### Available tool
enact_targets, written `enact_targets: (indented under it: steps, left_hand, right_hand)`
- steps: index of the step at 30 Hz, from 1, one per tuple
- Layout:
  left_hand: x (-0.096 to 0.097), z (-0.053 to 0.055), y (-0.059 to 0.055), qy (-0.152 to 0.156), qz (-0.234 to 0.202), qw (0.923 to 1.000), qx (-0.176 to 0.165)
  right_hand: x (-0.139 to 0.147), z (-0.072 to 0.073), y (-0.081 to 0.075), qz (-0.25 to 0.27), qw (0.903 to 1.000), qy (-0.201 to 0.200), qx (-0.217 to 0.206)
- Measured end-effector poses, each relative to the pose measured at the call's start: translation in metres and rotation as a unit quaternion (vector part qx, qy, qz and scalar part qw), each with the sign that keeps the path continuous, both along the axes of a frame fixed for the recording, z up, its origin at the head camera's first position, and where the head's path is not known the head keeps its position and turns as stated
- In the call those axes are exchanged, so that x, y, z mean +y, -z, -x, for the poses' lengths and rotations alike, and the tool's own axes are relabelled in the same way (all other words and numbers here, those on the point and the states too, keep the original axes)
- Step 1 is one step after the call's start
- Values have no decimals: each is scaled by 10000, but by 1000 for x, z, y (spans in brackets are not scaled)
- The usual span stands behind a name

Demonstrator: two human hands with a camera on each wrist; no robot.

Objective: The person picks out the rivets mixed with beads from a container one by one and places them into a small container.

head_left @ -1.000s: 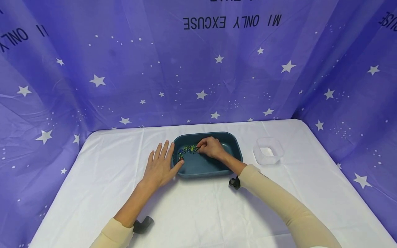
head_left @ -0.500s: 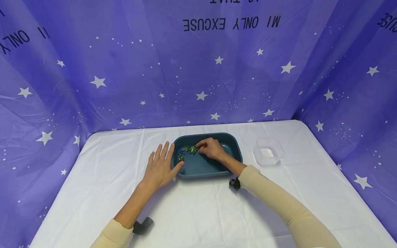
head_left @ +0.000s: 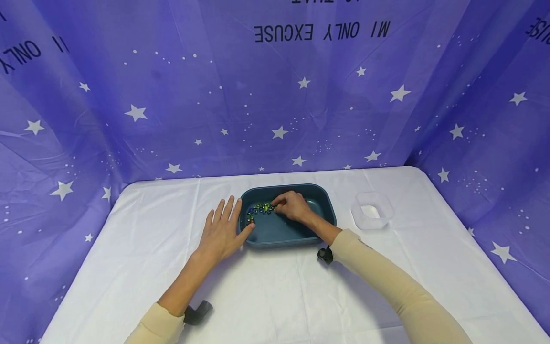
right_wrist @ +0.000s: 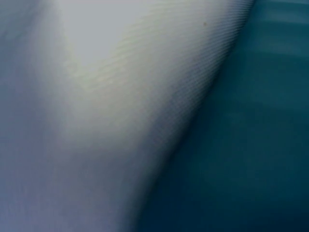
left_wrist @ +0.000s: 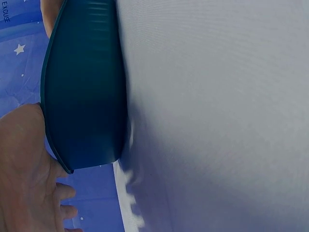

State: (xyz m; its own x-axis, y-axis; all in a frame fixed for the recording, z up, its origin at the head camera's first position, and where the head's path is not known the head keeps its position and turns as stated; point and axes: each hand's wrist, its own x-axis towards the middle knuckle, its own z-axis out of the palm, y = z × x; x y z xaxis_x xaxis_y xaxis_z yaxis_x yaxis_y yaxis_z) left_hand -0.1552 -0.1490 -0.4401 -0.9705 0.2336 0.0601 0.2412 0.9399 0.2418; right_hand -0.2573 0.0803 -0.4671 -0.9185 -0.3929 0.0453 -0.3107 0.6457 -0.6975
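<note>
A dark teal rectangular tub point(head_left: 283, 234) stands on the table. Small shiny glass marbles point(head_left: 262, 209), green, blue and yellow, lie in a curved row along its left and back inside, with a reddish-brown one near my left thumb. My left hand point(head_left: 220, 234) rests at the tub's left end, fingers straight and spread, thumb over the rim. The left wrist view shows this hand point(left_wrist: 24, 164) against the tub's outer wall point(left_wrist: 84, 92). My right hand point(head_left: 294, 206) reaches inside, thumb and forefinger pinching at the right end of the row, a marble partly hidden between them.
A clear plastic container point(head_left: 371, 211) stands right of the tub. White cloth point(head_left: 266, 296) covers the table, and a purple star-printed curtain point(head_left: 240, 95) hangs behind and at both sides. The right wrist view is filled by blurred cloth and the tub's wall point(right_wrist: 241, 145).
</note>
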Motion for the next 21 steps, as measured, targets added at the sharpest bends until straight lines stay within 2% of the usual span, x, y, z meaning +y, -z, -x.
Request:
enact_targets:
  steps: [21]
  left_hand:
    - [1, 1, -1, -29, 51, 10000, -37]
  right_hand:
    - [-1, -1, -3, -8, 9999, -37, -121]
